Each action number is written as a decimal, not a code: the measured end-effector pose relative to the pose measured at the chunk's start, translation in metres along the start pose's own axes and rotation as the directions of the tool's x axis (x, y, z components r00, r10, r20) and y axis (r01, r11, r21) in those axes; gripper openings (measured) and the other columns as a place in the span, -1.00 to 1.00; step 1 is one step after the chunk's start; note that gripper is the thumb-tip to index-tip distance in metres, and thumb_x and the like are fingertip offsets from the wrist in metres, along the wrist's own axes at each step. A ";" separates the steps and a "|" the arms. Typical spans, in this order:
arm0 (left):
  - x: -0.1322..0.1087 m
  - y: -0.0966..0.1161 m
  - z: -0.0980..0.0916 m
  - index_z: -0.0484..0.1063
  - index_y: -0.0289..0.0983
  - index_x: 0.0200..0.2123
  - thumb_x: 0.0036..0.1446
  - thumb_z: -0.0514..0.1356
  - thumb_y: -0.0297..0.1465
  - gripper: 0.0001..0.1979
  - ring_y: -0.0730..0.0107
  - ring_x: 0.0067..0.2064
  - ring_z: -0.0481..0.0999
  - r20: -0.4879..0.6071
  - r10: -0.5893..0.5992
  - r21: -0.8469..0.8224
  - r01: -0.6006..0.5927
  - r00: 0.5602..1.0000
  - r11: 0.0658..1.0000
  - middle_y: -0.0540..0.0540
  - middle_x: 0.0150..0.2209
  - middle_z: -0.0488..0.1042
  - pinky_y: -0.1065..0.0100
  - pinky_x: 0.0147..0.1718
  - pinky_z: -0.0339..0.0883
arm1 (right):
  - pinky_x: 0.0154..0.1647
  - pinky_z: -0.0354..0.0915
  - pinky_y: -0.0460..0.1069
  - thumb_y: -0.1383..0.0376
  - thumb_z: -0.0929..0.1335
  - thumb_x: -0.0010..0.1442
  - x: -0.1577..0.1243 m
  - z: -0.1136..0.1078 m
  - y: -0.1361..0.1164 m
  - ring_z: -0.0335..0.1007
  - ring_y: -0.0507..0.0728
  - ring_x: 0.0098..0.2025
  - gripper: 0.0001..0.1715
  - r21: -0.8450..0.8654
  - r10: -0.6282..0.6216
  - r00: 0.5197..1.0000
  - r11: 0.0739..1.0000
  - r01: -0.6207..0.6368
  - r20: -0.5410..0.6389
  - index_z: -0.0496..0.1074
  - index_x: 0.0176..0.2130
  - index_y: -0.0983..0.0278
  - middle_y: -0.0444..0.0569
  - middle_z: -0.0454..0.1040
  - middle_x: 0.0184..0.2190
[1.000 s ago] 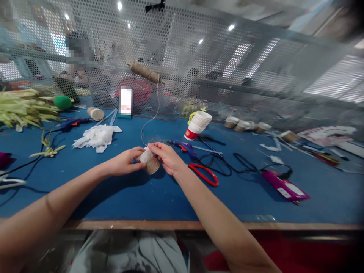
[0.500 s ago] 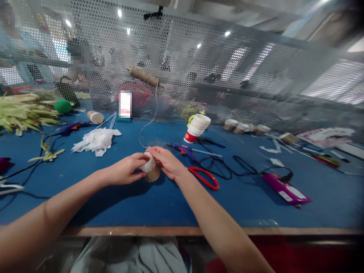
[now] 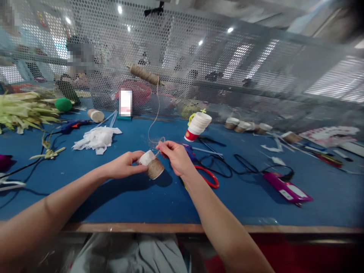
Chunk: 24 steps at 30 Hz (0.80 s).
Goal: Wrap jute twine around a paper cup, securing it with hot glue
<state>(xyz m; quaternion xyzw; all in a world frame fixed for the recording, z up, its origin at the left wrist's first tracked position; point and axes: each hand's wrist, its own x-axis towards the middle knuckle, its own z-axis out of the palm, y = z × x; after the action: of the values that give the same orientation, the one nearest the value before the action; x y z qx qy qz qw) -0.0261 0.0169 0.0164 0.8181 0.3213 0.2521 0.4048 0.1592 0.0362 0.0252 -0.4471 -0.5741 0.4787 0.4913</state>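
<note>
My left hand (image 3: pixel 127 163) is closed on a small paper cup (image 3: pixel 155 169), tilted above the blue table. Brown twine wraps the cup's lower part; its upper part is white. Just right of the cup, my right hand (image 3: pixel 176 156) pinches the twine (image 3: pixel 154 120), which runs up to a spool (image 3: pixel 144 74) on the perforated screen. Beyond my right wrist lie a blue glue gun (image 3: pixel 189 151), partly hidden, and red-handled scissors (image 3: pixel 209 176).
A stack of paper cups (image 3: pixel 198 127) stands behind my right hand. White fabric scraps (image 3: pixel 98 139) and another glue gun (image 3: pixel 74 126) lie left. Several twine-wrapped cups (image 3: pixel 243 126) line the back. Black cable (image 3: pixel 247 165) and a purple device (image 3: pixel 287 188) occupy the right.
The cup has tipped, its base now swung toward the right. My right hand has come off the cup's rim and moved right, drawing the twine. The left hand keeps its hold.
</note>
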 end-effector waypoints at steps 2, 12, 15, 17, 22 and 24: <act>0.000 -0.001 0.000 0.29 -0.36 -0.20 0.06 0.05 -0.31 -0.72 0.41 -0.28 0.33 -0.009 -0.002 -0.003 0.002 1.000 1.000 -0.07 -0.28 0.36 0.39 -0.26 0.24 | -0.53 0.01 -0.09 0.09 0.38 -0.11 -0.001 0.000 0.001 0.05 -0.06 -0.59 -0.69 -0.013 -0.016 1.000 1.000 0.016 -0.008 0.39 -0.57 0.30 -0.20 0.25 -0.67; -0.001 0.006 -0.001 0.30 -0.35 -0.19 0.06 0.05 -0.32 -0.73 0.38 -0.22 0.35 -0.025 0.030 0.015 -0.030 0.999 0.999 -0.11 -0.20 0.36 0.38 -0.22 0.23 | -0.51 -0.01 -0.08 0.10 0.36 -0.09 -0.003 0.001 -0.002 0.01 -0.05 -0.59 -0.69 -0.096 -0.026 0.999 0.995 0.021 -0.046 0.37 -0.59 0.30 -0.21 0.20 -0.69; -0.001 0.007 -0.001 0.32 -0.34 -0.23 0.06 0.05 -0.33 -0.76 0.36 -0.17 0.35 -0.033 0.062 0.018 -0.061 0.998 0.998 -0.13 -0.14 0.35 0.37 -0.16 0.22 | -0.51 -0.01 -0.08 0.10 0.36 -0.08 -0.004 0.001 -0.002 0.01 -0.04 -0.58 -0.69 -0.122 -0.030 0.998 0.992 0.024 -0.054 0.37 -0.59 0.30 -0.21 0.20 -0.69; 0.000 0.007 -0.001 0.33 -0.34 -0.26 0.07 0.05 -0.33 -0.78 0.35 -0.15 0.35 -0.037 0.083 0.022 -0.082 0.996 0.996 -0.15 -0.12 0.33 0.36 -0.13 0.21 | -0.50 0.00 -0.08 0.10 0.35 -0.07 -0.004 0.001 -0.002 0.02 -0.04 -0.58 -0.69 -0.132 -0.035 0.998 0.991 0.027 -0.059 0.37 -0.58 0.30 -0.20 0.21 -0.68; 0.000 0.006 -0.001 0.35 -0.35 -0.29 0.08 0.05 -0.35 -0.80 0.34 -0.11 0.34 -0.045 0.142 0.027 -0.141 0.989 0.990 -0.16 -0.11 0.32 0.35 -0.09 0.19 | -0.51 0.00 -0.08 0.08 0.35 -0.08 -0.004 0.002 0.000 0.02 -0.04 -0.58 -0.67 -0.151 -0.053 0.996 0.988 0.042 -0.072 0.37 -0.59 0.31 -0.20 0.22 -0.67; -0.001 0.005 0.000 0.35 -0.36 -0.30 0.08 0.05 -0.36 -0.81 0.34 -0.09 0.33 -0.055 0.168 0.027 -0.167 0.984 0.986 -0.16 -0.11 0.31 0.35 -0.06 0.17 | -0.51 0.00 -0.08 0.08 0.35 -0.09 -0.004 0.003 0.001 0.02 -0.04 -0.58 -0.66 -0.149 -0.052 0.996 0.988 0.042 -0.069 0.36 -0.59 0.31 -0.20 0.22 -0.67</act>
<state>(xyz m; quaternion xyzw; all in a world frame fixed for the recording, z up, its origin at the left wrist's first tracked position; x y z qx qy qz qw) -0.0253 0.0144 0.0206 0.8390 0.2658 0.3050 0.3638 0.1566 0.0323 0.0232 -0.4857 -0.5999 0.4066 0.4888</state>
